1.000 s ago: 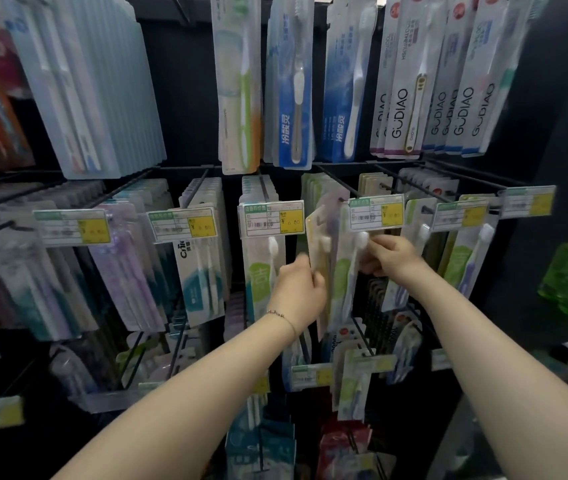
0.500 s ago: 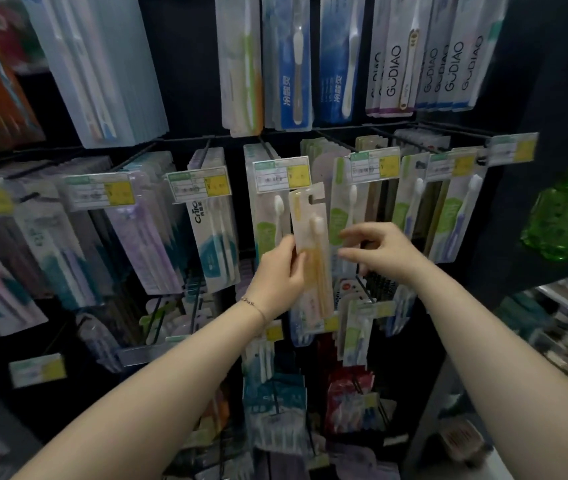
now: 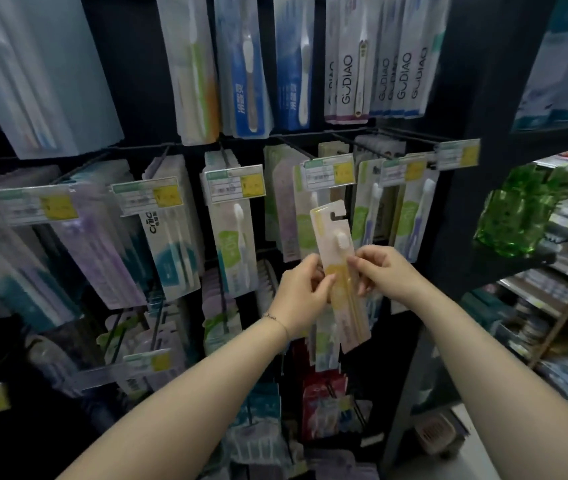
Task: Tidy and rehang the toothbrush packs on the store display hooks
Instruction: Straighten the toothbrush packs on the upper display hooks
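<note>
With your left hand (image 3: 301, 292) and right hand (image 3: 384, 271) both pinching the yellow toothbrush pack (image 3: 339, 271) free below the price tag (image 3: 329, 172), steady it upright, aligning its hang slot with a hook.

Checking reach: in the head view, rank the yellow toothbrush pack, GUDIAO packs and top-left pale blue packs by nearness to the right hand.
1. yellow toothbrush pack: centre, pinched by the right hand.
2. GUDIAO packs: top row, above it.
3. pale blue packs: far top left.
</note>
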Demonstrator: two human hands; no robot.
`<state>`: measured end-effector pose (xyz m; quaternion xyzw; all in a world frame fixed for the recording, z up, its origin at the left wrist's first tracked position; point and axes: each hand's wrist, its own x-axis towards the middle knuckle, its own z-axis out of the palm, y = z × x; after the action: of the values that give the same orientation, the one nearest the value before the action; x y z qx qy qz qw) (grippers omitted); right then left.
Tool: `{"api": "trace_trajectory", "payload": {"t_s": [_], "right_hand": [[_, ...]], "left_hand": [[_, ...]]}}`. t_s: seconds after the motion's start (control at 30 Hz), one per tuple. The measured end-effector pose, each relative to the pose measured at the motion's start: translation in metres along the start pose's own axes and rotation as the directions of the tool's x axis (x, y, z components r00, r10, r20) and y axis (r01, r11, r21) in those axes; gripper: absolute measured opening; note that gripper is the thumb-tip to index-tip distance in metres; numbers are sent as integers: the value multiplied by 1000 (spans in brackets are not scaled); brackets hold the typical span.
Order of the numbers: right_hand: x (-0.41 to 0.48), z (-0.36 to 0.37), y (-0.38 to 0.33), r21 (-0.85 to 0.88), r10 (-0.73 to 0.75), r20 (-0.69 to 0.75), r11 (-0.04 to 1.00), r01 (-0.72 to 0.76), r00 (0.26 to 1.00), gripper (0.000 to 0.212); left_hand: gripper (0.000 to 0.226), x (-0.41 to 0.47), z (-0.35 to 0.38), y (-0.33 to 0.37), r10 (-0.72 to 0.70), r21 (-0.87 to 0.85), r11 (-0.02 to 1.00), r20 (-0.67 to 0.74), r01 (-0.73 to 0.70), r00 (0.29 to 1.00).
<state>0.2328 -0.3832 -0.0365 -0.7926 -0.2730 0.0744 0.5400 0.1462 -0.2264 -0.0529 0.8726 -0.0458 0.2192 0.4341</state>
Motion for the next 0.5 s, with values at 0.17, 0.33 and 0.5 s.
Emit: {"api": "trace_trajectory", "payload": {"t_s": [0.17, 0.33, 0.5], "right_hand": [[18, -34, 19, -47, 48, -14, 998, -48, 999, 27], [43, -69, 27, -146, -5, -80, 989, -6, 997, 29], [66, -88, 26, -208, -93, -131, 976, 64, 987, 30]], "left_hand": [[11, 29, 41, 15, -66, -9, 998, -5, 66, 998], [13, 71, 69, 23, -188, -161, 969, -1, 185, 982], [13, 100, 83, 27, -228, -232, 951, -84, 204, 970]]}}
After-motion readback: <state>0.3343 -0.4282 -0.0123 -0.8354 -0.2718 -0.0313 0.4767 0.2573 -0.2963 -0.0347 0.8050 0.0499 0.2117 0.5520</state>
